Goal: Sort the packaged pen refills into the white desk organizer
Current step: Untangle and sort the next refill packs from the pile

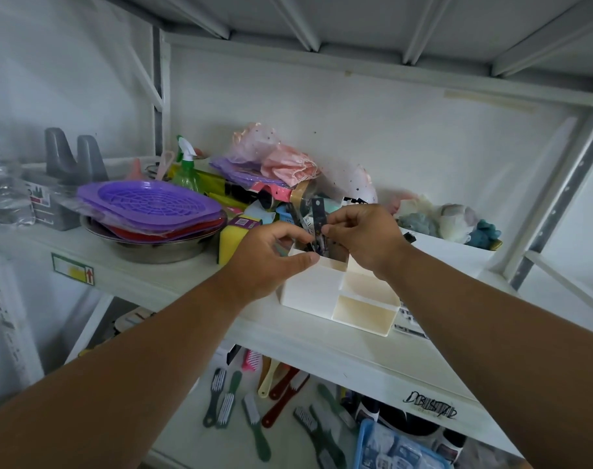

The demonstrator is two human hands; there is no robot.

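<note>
A white desk organizer (pixel 313 287) with several compartments stands on a white shelf, near its front edge. Packaged pen refills (pixel 318 214), narrow dark packs with a hang hole, stick upright out of its tall rear compartment. My right hand (pixel 364 236) pinches one pack between thumb and forefinger above that compartment. My left hand (pixel 271 257) rests at the organizer's rear left corner, its fingertips closed on the lower part of the refill packs. How many packs are in the compartment is hidden by my hands.
Purple and red plastic trays (pixel 149 206) lie in a metal bowl (pixel 160 248) at left, with a yellow sponge (pixel 232 243) beside it. Clutter (pixel 275 164) piles behind the organizer. A white bin (pixel 454 252) of soft items is at right. Brushes (pixel 254 401) lie on the lower shelf.
</note>
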